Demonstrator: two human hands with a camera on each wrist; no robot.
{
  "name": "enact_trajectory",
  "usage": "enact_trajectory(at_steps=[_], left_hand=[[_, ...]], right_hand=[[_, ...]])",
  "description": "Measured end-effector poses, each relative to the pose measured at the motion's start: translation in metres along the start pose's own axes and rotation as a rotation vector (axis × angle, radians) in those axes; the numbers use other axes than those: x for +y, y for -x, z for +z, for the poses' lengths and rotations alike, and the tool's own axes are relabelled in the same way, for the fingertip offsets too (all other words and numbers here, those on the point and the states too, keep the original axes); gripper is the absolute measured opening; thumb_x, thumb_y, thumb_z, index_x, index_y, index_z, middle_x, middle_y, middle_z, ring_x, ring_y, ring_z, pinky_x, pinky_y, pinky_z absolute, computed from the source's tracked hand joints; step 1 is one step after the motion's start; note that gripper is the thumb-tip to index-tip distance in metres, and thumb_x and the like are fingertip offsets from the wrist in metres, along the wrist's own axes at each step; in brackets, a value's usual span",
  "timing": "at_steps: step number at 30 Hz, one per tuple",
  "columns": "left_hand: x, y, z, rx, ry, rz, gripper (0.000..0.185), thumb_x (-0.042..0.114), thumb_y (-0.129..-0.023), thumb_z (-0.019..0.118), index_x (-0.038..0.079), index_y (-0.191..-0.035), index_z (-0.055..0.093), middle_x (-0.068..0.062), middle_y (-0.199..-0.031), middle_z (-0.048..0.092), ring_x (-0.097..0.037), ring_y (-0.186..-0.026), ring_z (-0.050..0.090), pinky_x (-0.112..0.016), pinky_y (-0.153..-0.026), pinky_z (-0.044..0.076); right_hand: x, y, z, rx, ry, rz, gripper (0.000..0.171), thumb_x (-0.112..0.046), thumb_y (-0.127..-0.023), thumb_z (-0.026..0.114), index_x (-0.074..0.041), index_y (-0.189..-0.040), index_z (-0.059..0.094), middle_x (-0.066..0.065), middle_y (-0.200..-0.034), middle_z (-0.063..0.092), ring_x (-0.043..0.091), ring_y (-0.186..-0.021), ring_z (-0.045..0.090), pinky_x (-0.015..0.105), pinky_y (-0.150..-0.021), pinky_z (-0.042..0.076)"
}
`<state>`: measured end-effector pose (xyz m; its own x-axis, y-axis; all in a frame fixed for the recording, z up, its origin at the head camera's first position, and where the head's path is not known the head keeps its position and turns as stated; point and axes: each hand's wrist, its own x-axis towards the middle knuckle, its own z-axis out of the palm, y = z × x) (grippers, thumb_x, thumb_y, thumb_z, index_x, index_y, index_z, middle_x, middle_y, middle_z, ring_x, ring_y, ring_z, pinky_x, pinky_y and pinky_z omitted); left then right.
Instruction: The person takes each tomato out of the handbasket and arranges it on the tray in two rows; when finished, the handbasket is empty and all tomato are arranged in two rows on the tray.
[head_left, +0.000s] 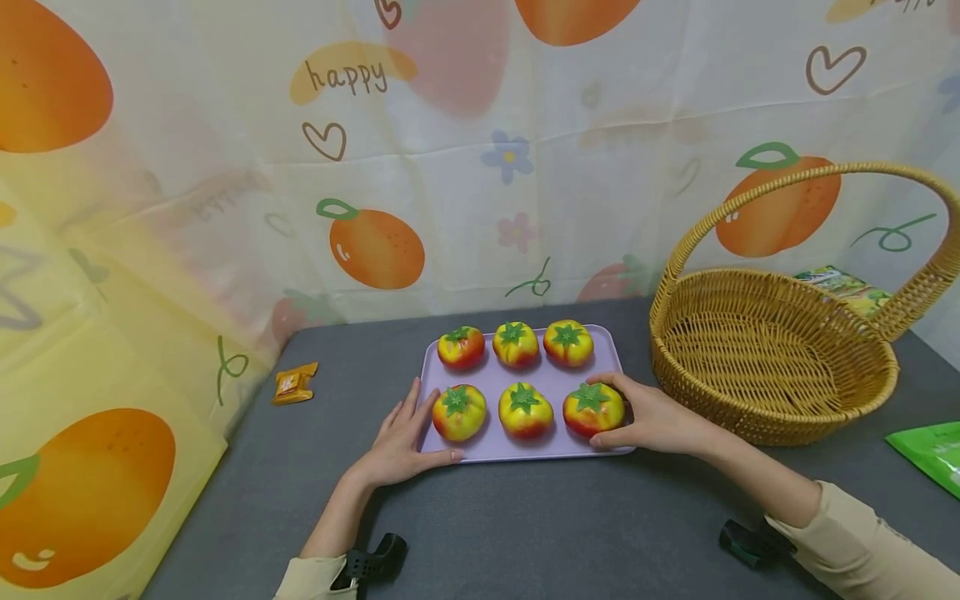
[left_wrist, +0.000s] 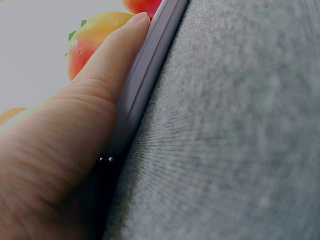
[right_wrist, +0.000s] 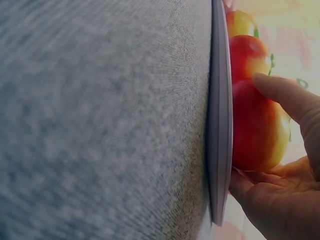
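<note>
A lilac tray (head_left: 558, 451) holds several red-and-yellow toy tomatoes with green star-shaped tops, set in a front row and a back row. At the front right corner my right hand (head_left: 660, 419) grips a tomato (head_left: 588, 410), fingers behind it and thumb in front. The right wrist view shows this tomato (right_wrist: 257, 132) low against the tray. My left hand (head_left: 401, 442) rests at the tray's front left corner, fingers extended along the left side. Its thumb lies along the front rim in the left wrist view, beside the front left tomato (head_left: 460, 412).
A wicker basket (head_left: 772, 425) with a tall handle stands right of the tray, nothing inside it. Behind it lies a patterned packet (head_left: 843, 287). A green packet (head_left: 930, 454) sits at the far right, and a small orange-gold wrapped snack (head_left: 295, 384) at the left.
</note>
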<state>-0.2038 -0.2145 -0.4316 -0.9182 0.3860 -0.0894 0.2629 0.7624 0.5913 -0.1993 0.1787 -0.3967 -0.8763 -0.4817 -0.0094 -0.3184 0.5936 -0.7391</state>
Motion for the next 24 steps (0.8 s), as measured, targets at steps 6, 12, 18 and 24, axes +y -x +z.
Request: enact_trajectory(at_steps=[6,12,18,24], left_hand=[[-0.0002,-0.0010,-0.0006,-0.002,0.001,-0.003,0.103,0.056,-0.081,0.070,0.013,-0.157,0.015,-0.015,-0.162,-0.012,-0.045,-0.145,-0.001,-0.063,-0.112,0.000],[-0.0003,-0.0008,-0.0006,-0.002,0.000,-0.002,0.103,0.056,-0.082,0.070,0.013,-0.157,0.015,-0.015,-0.162,-0.012,-0.046,-0.145,-0.001,-0.063,-0.111,0.000],[-0.0011,-0.0009,-0.0003,0.000,0.001,0.001,0.104,0.056,-0.081,0.070,0.012,-0.157,0.014,-0.015,-0.162,-0.011,-0.046,-0.145,0.000,-0.063,-0.111,0.000],[-0.0025,-0.0009,-0.0004,0.006,0.000,0.024,0.105,0.054,-0.082,0.071,0.011,-0.158,0.012,-0.016,-0.162,-0.011,-0.045,-0.145,0.000,-0.063,-0.111,0.000]], right_hand=[[0.0004,0.0018,-0.0028,-0.001,0.001,-0.008,0.076,-0.043,-0.078,0.080,-0.011,-0.136,0.044,0.010,-0.123,0.058,0.021,-0.104,0.057,0.044,-0.089,0.046],[-0.0011,0.0037,-0.0049,-0.008,-0.045,-0.023,0.078,-0.039,-0.079,0.080,-0.007,-0.139,0.042,0.012,-0.130,0.056,0.025,-0.116,0.054,0.050,-0.098,0.043],[-0.0026,0.0056,-0.0062,0.004,-0.061,-0.045,0.082,-0.037,-0.080,0.080,-0.001,-0.142,0.040,0.017,-0.135,0.053,0.030,-0.121,0.052,0.050,-0.098,0.044],[-0.0043,0.0056,-0.0064,0.062,-0.053,-0.066,0.076,-0.039,-0.084,0.077,0.000,-0.139,0.044,0.017,-0.141,0.050,0.035,-0.127,0.049,0.050,-0.098,0.044]])
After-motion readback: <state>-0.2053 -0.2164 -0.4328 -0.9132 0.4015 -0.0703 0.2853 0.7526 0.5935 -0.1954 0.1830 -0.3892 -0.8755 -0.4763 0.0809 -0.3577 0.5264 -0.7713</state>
